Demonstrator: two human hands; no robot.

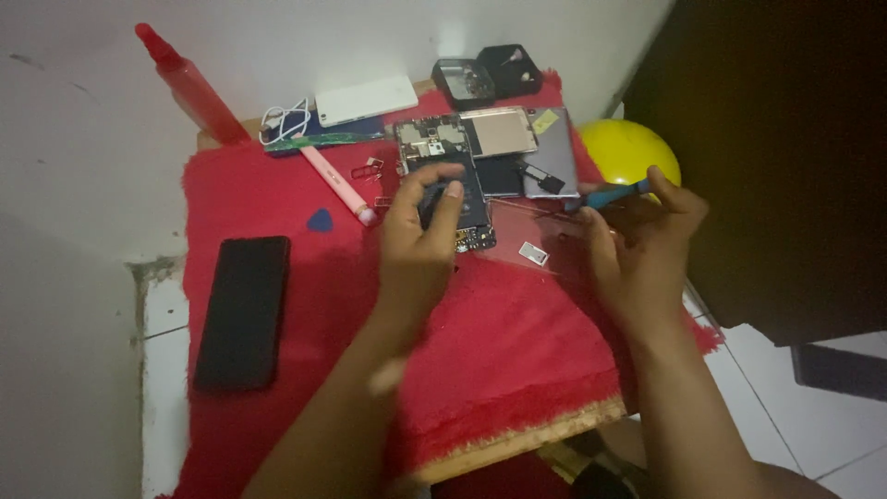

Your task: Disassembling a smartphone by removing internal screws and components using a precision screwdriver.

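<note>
a small wooden table (517,445) is seen, draped with a red fuzzy cloth (314,277), set against a white wall (83,111); pale floor tiles (804,425) lie at 4 o'clock, a dark area at 2 o'clock.

left to right: a red spray bottle (189,85) is leaned at the wall at 10 o'clock. a black phone (242,310) is laid face up at 9 o'clock, well apart from the hands. a blue pick (320,220) and a pink pen-like tool (336,185) lie near centre; a white cable (277,118) and white slab (366,98) sit at 11 o'clock.

the left hand (420,240) is curled round a dark opened phone body (462,208) at centre, fingers half closed on its edges, blocking much of it. circuit board and metal frame parts (494,139) are spread just behind; a black open case (485,79) stands at 12 o'clock.

the right hand (637,249) is closed on a blue-handled screwdriver (610,196), its tip pointing toward the parts. a clear sheet (536,242) lies between the hands. a yellow ball (633,152) rests at 2 o'clock, past the cloth.
</note>
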